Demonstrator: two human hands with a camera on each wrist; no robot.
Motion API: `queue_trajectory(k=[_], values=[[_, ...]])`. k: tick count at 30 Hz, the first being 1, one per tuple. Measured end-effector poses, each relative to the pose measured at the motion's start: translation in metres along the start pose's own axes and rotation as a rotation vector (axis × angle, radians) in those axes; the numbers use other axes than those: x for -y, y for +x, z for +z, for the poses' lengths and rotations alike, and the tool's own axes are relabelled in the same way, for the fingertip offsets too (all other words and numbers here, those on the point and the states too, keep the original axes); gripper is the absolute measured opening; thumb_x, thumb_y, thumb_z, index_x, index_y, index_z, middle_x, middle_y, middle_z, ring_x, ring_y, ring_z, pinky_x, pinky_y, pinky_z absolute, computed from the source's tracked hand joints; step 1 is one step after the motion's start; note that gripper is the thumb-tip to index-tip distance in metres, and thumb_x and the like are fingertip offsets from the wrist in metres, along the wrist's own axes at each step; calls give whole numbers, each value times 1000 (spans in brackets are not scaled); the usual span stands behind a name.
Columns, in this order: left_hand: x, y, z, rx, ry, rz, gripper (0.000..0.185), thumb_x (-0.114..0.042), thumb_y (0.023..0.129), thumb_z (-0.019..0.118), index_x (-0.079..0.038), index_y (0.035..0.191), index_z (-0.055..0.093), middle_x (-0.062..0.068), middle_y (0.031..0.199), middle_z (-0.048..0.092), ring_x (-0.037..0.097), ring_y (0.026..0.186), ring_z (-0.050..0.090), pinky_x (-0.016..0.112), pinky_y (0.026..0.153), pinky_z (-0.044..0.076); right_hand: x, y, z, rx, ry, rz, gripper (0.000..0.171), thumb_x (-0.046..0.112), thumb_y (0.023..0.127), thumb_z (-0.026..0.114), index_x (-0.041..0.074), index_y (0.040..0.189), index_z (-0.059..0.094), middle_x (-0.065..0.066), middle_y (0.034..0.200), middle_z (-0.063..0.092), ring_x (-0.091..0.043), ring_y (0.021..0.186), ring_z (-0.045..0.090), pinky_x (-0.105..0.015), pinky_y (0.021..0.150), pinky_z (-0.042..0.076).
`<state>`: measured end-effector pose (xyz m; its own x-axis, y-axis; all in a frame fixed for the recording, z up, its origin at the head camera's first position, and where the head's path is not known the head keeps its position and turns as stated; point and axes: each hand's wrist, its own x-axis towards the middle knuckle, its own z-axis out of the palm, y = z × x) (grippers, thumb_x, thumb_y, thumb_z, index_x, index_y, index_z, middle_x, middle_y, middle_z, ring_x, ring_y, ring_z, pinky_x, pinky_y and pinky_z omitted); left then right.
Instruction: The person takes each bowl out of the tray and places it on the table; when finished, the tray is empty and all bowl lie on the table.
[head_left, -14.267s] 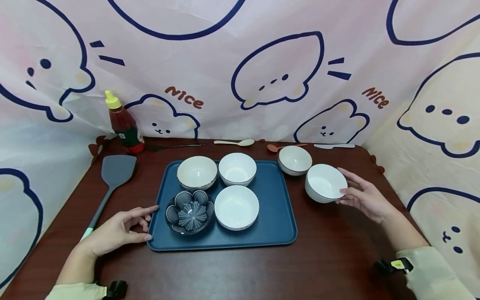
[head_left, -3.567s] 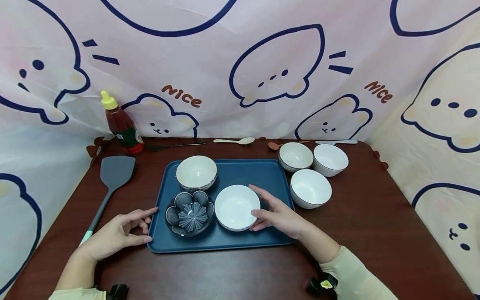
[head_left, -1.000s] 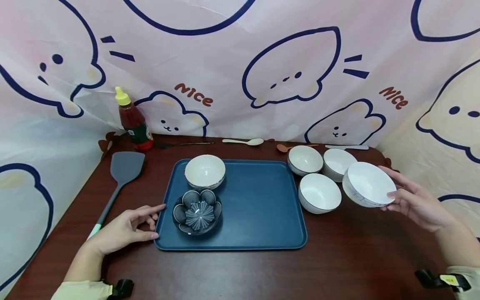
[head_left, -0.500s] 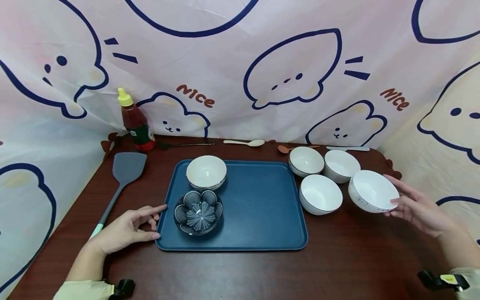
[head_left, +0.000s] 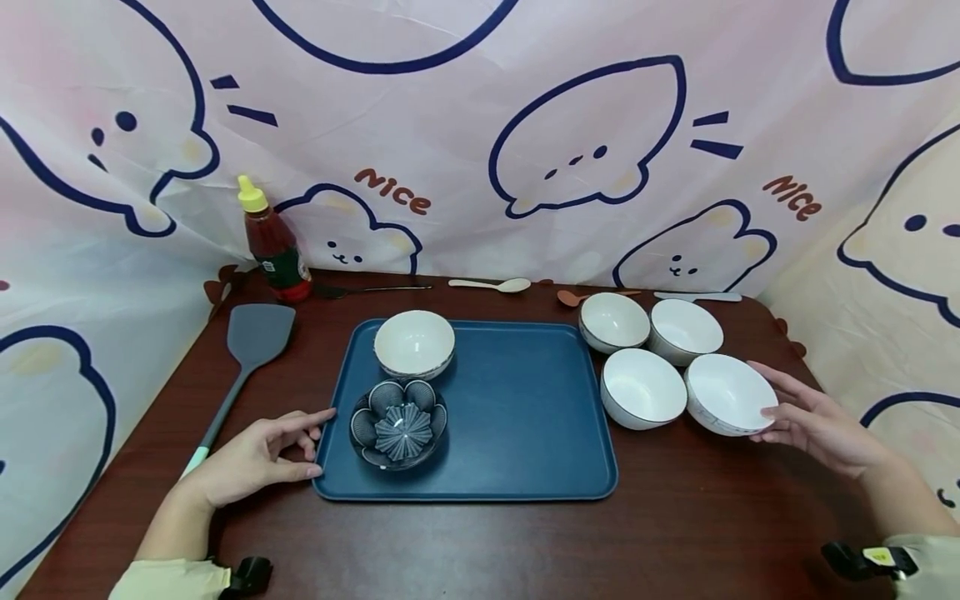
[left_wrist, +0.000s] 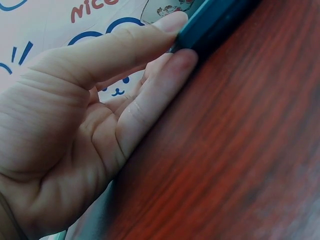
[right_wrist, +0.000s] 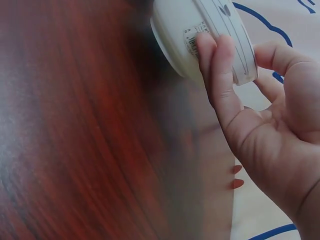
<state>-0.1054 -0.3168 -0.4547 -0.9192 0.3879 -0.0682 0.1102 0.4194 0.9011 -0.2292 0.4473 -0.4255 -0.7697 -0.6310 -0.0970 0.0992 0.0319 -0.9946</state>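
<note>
My right hand (head_left: 821, 429) grips a white bowl (head_left: 729, 393) by its right side, thumb at the rim and fingers against the outer wall. In the right wrist view a barcode sticker (right_wrist: 192, 42) shows on this bowl's outside, beside the fingertips. Touching or very close to it on the left is another white bowl (head_left: 642, 388). At the left edge of a blue tray (head_left: 517, 417), my left hand (head_left: 258, 458) rests with extended index finger and thumb apart, both against the rim. The tray bears a cream bowl (head_left: 414, 343) and a dark petal-shaped bowl (head_left: 399, 427).
Behind stand a cream bowl (head_left: 613, 322) and a white bowl (head_left: 686, 331). A grey spatula (head_left: 258, 337) and a red sauce bottle (head_left: 276, 250) lie at the left. Along the back are a dark fork (head_left: 367, 289), white spoon (head_left: 495, 285), brown spoon (head_left: 573, 297) and white knife (head_left: 697, 296).
My right hand has taken the white bowl off the tray to the right, then lowered it beside the other bowls. Earlier, two other white bowls moved rightward. My left hand stays at the tray.
</note>
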Motion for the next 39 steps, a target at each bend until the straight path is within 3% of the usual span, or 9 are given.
queue_trajectory(k=[3, 8, 14, 23, 26, 31, 35, 39], values=[[-1, 0, 0, 4, -1, -3, 69, -15, 88, 77, 0, 147, 45, 16, 106, 54, 10, 90, 60, 24, 71, 55, -5, 2, 0, 27, 36, -8, 68, -11, 104, 24, 21, 162, 9, 8, 136, 55, -26, 100, 72, -32, 87, 58], [1, 0, 0, 11, -19, 6, 68, -13, 88, 76, 0, 147, 45, 16, 105, 54, 10, 90, 60, 25, 72, 56, -8, 5, 0, -5, 18, 23, 68, -9, 104, 26, 22, 162, 8, 12, 137, 53, -24, 98, 73, -32, 87, 57], [2, -1, 0, 12, -26, 5, 69, -13, 88, 76, -1, 148, 45, 16, 106, 54, 10, 90, 60, 25, 72, 56, -9, 6, 2, -27, 34, 56, 66, -4, 106, 26, 28, 162, 9, 2, 122, 63, -22, 96, 74, -29, 84, 58], [2, 0, 0, 16, -41, 16, 69, -12, 88, 76, 0, 148, 44, 16, 107, 53, 9, 90, 60, 25, 72, 56, -1, -3, 6, -325, -174, 195, 54, 17, 109, 38, 37, 158, 26, 26, 118, 59, -17, 80, 71, -26, 69, 57], [1, 1, 2, 18, -48, 13, 69, -13, 88, 76, 0, 148, 44, 16, 108, 53, 9, 90, 60, 25, 72, 56, 7, -9, 5, -335, -93, 118, 52, 14, 109, 34, 36, 156, 31, 25, 123, 63, -16, 77, 70, -24, 68, 56], [0, 1, 2, 12, -42, 3, 70, -13, 87, 77, -1, 148, 44, 17, 108, 53, 9, 90, 60, 25, 72, 56, 26, -9, 14, -295, 54, -48, 51, 7, 109, 28, 30, 153, 40, 13, 131, 66, -16, 76, 68, -23, 69, 55], [1, 0, 1, 7, -32, -1, 70, -14, 87, 77, -2, 148, 44, 17, 108, 53, 9, 91, 60, 25, 72, 56, 37, 0, 28, -312, 78, -115, 50, 4, 108, 29, 23, 152, 42, 8, 132, 67, -17, 74, 68, -23, 68, 55], [1, 0, 1, 6, -47, 2, 70, -13, 87, 77, 0, 148, 44, 17, 108, 53, 9, 90, 60, 25, 72, 56, 41, 12, 45, -326, 59, -116, 48, 3, 108, 32, 21, 151, 44, 7, 130, 68, -17, 75, 68, -23, 67, 56]])
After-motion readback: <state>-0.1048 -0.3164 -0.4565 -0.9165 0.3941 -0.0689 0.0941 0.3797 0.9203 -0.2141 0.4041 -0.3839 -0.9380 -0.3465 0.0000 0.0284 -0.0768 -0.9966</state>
